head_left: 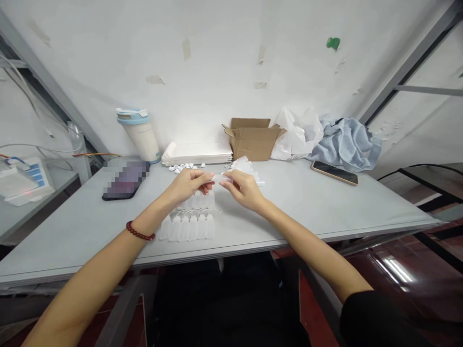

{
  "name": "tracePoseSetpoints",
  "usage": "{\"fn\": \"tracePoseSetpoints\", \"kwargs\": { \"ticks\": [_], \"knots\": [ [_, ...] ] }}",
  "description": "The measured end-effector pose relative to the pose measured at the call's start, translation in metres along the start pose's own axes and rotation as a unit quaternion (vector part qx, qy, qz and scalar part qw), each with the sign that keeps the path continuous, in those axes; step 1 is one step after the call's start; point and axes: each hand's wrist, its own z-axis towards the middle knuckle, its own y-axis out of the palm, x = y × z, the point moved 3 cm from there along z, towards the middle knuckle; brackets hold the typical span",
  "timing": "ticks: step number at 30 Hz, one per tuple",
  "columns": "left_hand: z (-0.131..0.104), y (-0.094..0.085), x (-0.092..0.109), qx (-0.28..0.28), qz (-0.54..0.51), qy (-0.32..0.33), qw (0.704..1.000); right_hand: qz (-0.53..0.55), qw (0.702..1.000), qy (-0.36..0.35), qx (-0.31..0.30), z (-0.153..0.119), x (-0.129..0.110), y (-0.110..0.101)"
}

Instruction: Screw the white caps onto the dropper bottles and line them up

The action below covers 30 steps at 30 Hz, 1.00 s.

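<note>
My left hand (191,183) and my right hand (244,188) meet above the table. Their fingertips pinch the two ends of a small translucent plastic tube (217,179); its details are mostly covered by my fingers. Below my left hand, several flat translucent pouch-like pieces (188,228) lie side by side in a front row, with thin white loops at their tops. A second row (202,200) behind them is partly hidden by that hand. Small white caps (181,168) lie scattered just behind it. Beyond my right hand, more clear tubes (244,165) are heaped together.
Along the wall stand a cream tumbler with a blue lid (139,135), stacked white envelopes (198,153), an open cardboard box (255,143), a white plastic bag (298,135) and blue cloth (349,142). A phone (334,172) lies right, a dark pixelated item (126,180) left.
</note>
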Motion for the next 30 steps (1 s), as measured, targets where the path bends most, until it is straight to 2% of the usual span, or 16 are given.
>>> {"fn": "tracePoseSetpoints", "kwargs": {
  "ticks": [2,5,8,10,13,17,20,25,30],
  "knots": [
    [-0.001,0.000,0.001,-0.007,0.016,0.034,0.999,0.012,1.000,0.012,0.000,0.000,-0.001,-0.002],
    [-0.005,0.003,0.007,0.001,0.069,0.089,0.994,0.084,0.992,0.091,-0.027,0.002,0.000,-0.006],
    [-0.008,0.006,0.010,0.032,0.104,0.108,0.988,0.220,0.955,0.191,-0.063,0.003,0.003,-0.006],
    [-0.008,0.007,0.010,0.039,0.093,0.105,0.989,0.285,0.931,0.220,-0.065,0.003,0.005,-0.005],
    [-0.005,0.006,0.006,0.018,0.073,0.077,0.994,0.282,0.937,0.200,-0.048,0.004,0.006,-0.004],
    [-0.002,0.006,0.002,-0.011,0.046,0.037,0.998,0.167,0.975,0.148,-0.016,0.002,0.008,-0.005],
    [-0.001,0.007,0.000,-0.018,0.027,0.018,0.999,0.093,0.990,0.103,-0.009,0.002,0.007,-0.004],
    [-0.002,0.006,-0.001,-0.015,0.053,0.028,0.998,0.104,0.988,0.112,-0.032,0.003,0.005,-0.004],
    [-0.003,0.008,-0.001,0.014,0.075,0.051,0.996,0.196,0.961,0.179,-0.073,0.004,0.008,-0.005]
  ]
}}
